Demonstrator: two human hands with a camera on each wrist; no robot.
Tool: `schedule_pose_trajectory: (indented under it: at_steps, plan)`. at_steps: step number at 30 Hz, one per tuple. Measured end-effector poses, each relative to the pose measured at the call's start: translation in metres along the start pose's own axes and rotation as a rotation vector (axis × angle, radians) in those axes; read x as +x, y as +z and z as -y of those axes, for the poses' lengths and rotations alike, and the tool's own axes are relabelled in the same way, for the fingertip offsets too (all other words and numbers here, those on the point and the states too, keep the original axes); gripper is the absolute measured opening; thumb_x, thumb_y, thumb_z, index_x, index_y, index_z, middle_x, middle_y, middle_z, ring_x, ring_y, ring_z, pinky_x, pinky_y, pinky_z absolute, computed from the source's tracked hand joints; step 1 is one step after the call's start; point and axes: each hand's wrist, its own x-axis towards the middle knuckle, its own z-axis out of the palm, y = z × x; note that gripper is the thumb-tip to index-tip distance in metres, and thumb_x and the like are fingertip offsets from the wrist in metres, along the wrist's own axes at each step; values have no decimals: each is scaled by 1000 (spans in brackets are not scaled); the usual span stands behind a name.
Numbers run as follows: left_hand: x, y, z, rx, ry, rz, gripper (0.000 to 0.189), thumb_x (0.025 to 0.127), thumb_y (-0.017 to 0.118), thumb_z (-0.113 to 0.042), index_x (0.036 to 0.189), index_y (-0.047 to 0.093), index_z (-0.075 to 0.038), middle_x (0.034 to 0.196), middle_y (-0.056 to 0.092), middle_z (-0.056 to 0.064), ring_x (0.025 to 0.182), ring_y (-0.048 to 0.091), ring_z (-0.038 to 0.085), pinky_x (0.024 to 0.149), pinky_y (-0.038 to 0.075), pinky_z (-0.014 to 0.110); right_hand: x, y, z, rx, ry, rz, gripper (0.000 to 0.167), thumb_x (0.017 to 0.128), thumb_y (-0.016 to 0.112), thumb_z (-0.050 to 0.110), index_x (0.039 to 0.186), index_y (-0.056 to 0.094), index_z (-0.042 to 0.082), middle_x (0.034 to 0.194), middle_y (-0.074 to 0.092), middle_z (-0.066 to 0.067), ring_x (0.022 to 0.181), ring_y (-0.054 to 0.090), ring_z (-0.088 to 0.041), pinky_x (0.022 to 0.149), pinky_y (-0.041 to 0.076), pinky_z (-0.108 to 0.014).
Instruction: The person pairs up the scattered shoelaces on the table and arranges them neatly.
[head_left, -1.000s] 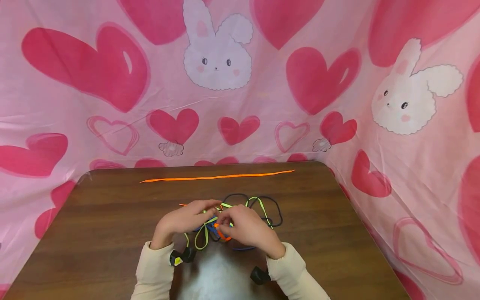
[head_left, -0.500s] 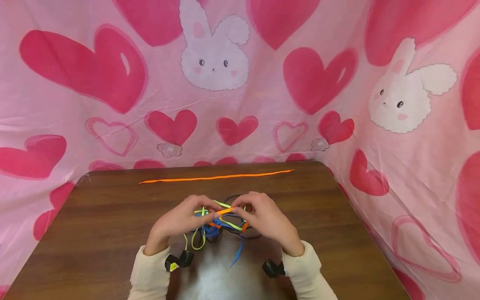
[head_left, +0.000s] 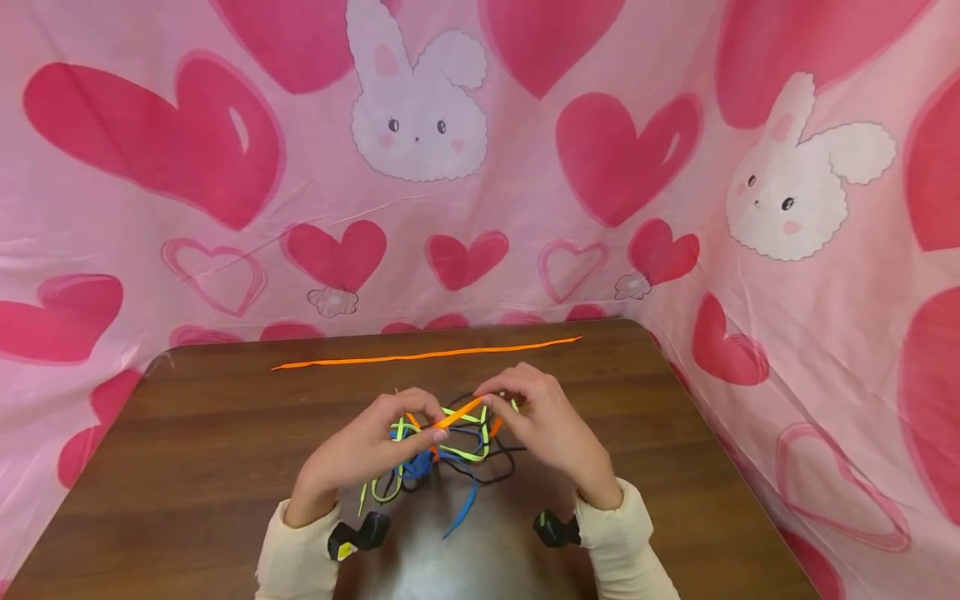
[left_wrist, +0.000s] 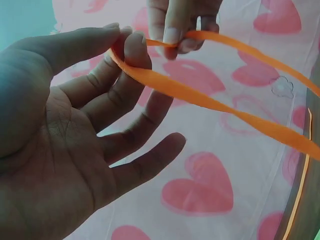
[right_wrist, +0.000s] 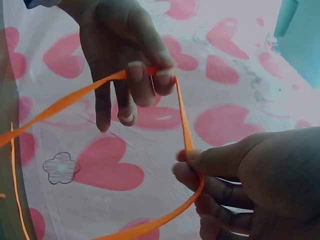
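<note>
Orange shoelace [head_left: 459, 413], pinched by left hand [head_left: 367, 442] and right hand [head_left: 553, 427] above tangled laces [head_left: 417, 467], well in from far edge of table [head_left: 187, 467], shows a longer stretch as the hands part, leaving more held clear.

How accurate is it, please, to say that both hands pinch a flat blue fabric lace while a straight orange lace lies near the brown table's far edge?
The colour is wrong: the flat fabric lace pinched by the left hand and right hand is orange, as the head view shows; the rest stands.
</note>
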Motion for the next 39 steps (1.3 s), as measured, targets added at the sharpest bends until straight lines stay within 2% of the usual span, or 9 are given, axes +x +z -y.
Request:
schedule_pose_trajectory:
  at_steps: [4,8,14,17,24,27,31,34,39]
  plan:
    - [-1,2,-4,-15,-2,-7,3,96,71,-20,98,69,-20,96,65,-10,93,61,13,88,50,35,-1,-3,-1,18,26,-79,12,91,76,11,102,78,15,89,68,10,75,53,-10,65,51,-27]
    - [-4,2,-8,-30,10,-36,11,96,71,-14,101,69,-24,98,65,-9,92,62,13,89,52,37,0,-6,-2,9,46,-195,11,91,76,12,102,78,13,87,69,6,69,53,-10,61,50,-25]
    - [-6,1,-14,-77,90,-74,12,97,69,-11,103,70,-21,98,66,-4,89,64,14,88,52,34,0,-12,-10,11,69,-310,9,92,75,8,100,78,8,78,67,-1,65,53,-11,57,47,-24]
    - [-7,0,-19,-86,103,-99,12,97,69,-11,103,70,-21,97,66,-2,92,63,15,88,52,34,0,-16,-12,19,82,-326,9,92,74,8,101,78,8,78,67,-4,64,53,-13,57,46,-24]
    - [-15,-10,-23,-91,82,-155,18,95,70,-6,104,73,-21,97,66,0,95,61,16,87,53,32,2,-17,-12,31,132,-337,12,91,76,6,101,78,10,78,68,-2,64,53,-15,59,46,-24]
    - [-18,-14,-21,-85,91,-195,25,91,72,1,104,74,-21,96,67,0,94,61,15,85,53,29,2,-16,-12,31,137,-335,11,91,76,7,101,79,10,79,68,-1,65,53,-15,59,46,-24]
    - [-19,-17,-19,-30,96,-269,27,89,74,3,101,74,-21,95,68,-2,94,61,13,85,51,27,2,-15,-14,36,123,-356,10,89,78,7,99,79,9,78,67,0,65,53,-14,58,46,-25]
    - [-21,-19,-17,3,73,-316,24,87,76,2,99,75,-19,96,67,-4,96,61,12,87,50,26,1,-15,-16,41,116,-368,10,88,79,9,98,79,10,78,67,1,66,54,-14,58,47,-26]
    - [-24,-22,-15,32,26,-355,23,87,76,3,98,75,-17,96,66,-4,98,60,12,90,49,26,-1,-18,-18,36,126,-364,12,87,79,9,100,80,10,83,70,1,71,56,-14,63,49,-24]
